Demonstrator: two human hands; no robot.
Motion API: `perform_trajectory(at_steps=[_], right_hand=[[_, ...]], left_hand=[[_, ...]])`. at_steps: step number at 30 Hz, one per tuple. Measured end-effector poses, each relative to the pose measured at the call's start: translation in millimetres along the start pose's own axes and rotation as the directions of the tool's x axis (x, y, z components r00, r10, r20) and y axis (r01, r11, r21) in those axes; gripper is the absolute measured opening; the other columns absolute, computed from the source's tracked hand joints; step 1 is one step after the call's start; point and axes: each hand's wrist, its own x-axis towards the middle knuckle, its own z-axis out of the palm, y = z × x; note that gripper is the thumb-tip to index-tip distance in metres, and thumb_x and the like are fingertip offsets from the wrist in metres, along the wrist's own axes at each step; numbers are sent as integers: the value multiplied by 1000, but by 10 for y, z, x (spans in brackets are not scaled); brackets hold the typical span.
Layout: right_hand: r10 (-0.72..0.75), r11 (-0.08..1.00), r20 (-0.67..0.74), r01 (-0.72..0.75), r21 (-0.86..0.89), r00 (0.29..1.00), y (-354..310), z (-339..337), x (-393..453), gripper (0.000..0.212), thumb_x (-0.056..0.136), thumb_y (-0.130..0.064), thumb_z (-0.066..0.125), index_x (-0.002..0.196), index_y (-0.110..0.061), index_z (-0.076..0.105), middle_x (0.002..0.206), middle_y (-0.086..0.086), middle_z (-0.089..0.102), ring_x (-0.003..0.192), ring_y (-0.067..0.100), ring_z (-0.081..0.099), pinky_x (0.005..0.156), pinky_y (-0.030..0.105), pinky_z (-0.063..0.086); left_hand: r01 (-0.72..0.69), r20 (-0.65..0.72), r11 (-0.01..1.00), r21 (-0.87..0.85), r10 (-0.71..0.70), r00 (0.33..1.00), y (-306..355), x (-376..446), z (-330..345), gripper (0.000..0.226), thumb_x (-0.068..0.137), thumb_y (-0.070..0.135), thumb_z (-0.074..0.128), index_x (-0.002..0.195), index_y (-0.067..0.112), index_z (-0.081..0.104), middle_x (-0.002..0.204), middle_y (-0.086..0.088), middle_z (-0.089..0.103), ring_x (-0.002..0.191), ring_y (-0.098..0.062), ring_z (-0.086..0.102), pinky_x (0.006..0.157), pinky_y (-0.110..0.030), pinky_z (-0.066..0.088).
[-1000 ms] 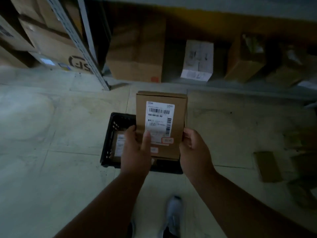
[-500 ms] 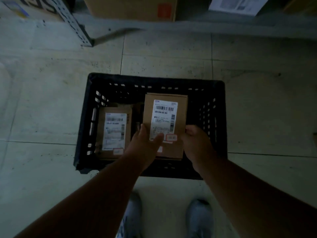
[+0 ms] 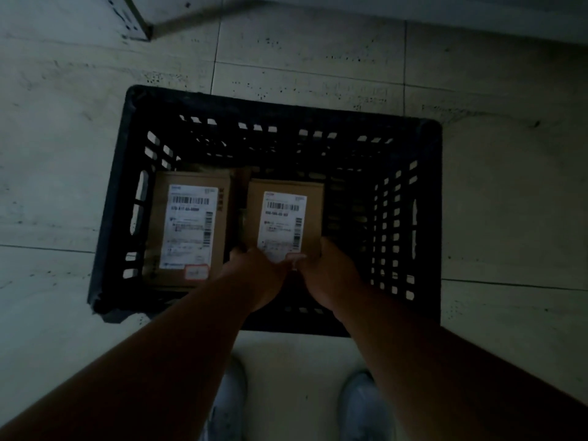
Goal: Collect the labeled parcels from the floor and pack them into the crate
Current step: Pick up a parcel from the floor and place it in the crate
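At the bottom of the frame two grey shoes (image 3: 366, 405) stand on the tiled floor (image 3: 63, 154). Above them, the left hand (image 3: 257, 275) and the right hand (image 3: 327, 272) both grasp the near edge of a labeled parcel (image 3: 284, 218), fingers closed around it, inside the black crate (image 3: 429, 218). A second parcel (image 3: 191, 227) lies just beside it, to the left.

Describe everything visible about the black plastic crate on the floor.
The black plastic crate is a rectangular, open-topped bin standing upright on the pale tiled floor. Its walls are perforated with rows of small slots, plus longer handle openings on the short sides. Inside, a brown cardboard parcel with a white barcode label lies at the left; a second labeled parcel sits beside it, gripped at its near edge by the left hand and right hand. The right part looks unfilled.
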Motion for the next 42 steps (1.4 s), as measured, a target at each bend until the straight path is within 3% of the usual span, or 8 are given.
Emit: perform_trajectory(at_steps=[12, 16, 20, 23, 27, 32, 37, 42], right_hand=[[-8, 991, 127, 24, -129, 992, -40, -67, 72, 41, 97, -32, 56, 137, -31, 53, 141, -2, 56, 129, 22, 52, 101, 29, 40], [-4, 984, 187, 37, -174, 982, -35, -114, 20, 40, 99, -36, 51, 139, -34, 51, 144, -2, 53, 131, 22, 50, 107, 37, 41], [-47, 940, 177, 104, -325, 983, -250, -261, -185, 37, 101, -32, 47, 137, -35, 52, 139, 2, 57, 112, 19, 59, 86, 26, 46], [-104, 921, 42, 112, -374, 994, -603, -484, -588, 34, 99, -28, 51, 132, -27, 56, 130, 4, 62, 108, 23, 62, 88, 32, 52], [-255, 914, -136, 194, -356, 957, -1386, -938, -1536, 31, 99, -29, 53, 127, -16, 60, 122, 4, 65, 111, 22, 61, 76, 19, 46], [-440, 886, -377, 324, -332, 815, -2424, -1592, -3320, 12, 98, -27, 51, 95, -24, 62, 94, -7, 65, 79, 5, 56, 57, 9, 33], [-589, 808, -473, 489, -328, 655, -3177, -2097, -4795, 20, 95, -36, 53, 110, -25, 61, 105, -17, 57, 94, -4, 50, 72, 4, 31], [-688, 713, -494, 620, -326, 532, -3575, -2553, -5768, 25, 92, -38, 57, 114, -27, 55, 110, -16, 58, 102, -2, 52, 79, 9, 38]], left_hand=[[-6, 57, 996, -93, 12, 998, 25, -6, -87, 84, 86, 32, 70, 154, 18, 22, 153, -11, 35, 134, -29, 43, 91, -32, 46], [-52, 90, 995, -83, 60, 994, -3, -46, -129, 71, 90, 29, 66, 150, 20, 29, 147, -9, 45, 96, -9, 57, 54, -16, 40], [-180, 63, 984, 2, 179, 982, 95, -342, -234, 38, 94, 33, 57, 131, 26, 52, 131, -9, 56, 107, -23, 61, 89, -41, 55], [-288, -81, 952, 103, 297, 951, 276, -904, -389, 45, 95, 33, 55, 138, 27, 46, 139, -6, 50, 113, -22, 59, 91, -42, 54], [-480, -261, 877, 18, 468, 844, 603, -2066, -818, 42, 95, 23, 52, 135, 34, 43, 137, -1, 54, 111, -17, 60, 88, -40, 57], [-683, -448, 713, 156, 668, 595, 1024, -4001, -1494, 42, 97, 16, 44, 135, 35, 44, 131, 1, 50, 102, -7, 54, 80, -25, 53], [-777, -489, 601, 187, 743, 457, 1335, -5661, -2079, 40, 94, 31, 39, 131, 46, 43, 117, 27, 38, 96, 5, 51, 71, -6, 41], [-818, -564, 523, 238, 761, 322, 1547, -6742, -2374, 41, 95, 23, 50, 128, 49, 49, 117, 27, 44, 102, 18, 48, 66, -4, 40]])
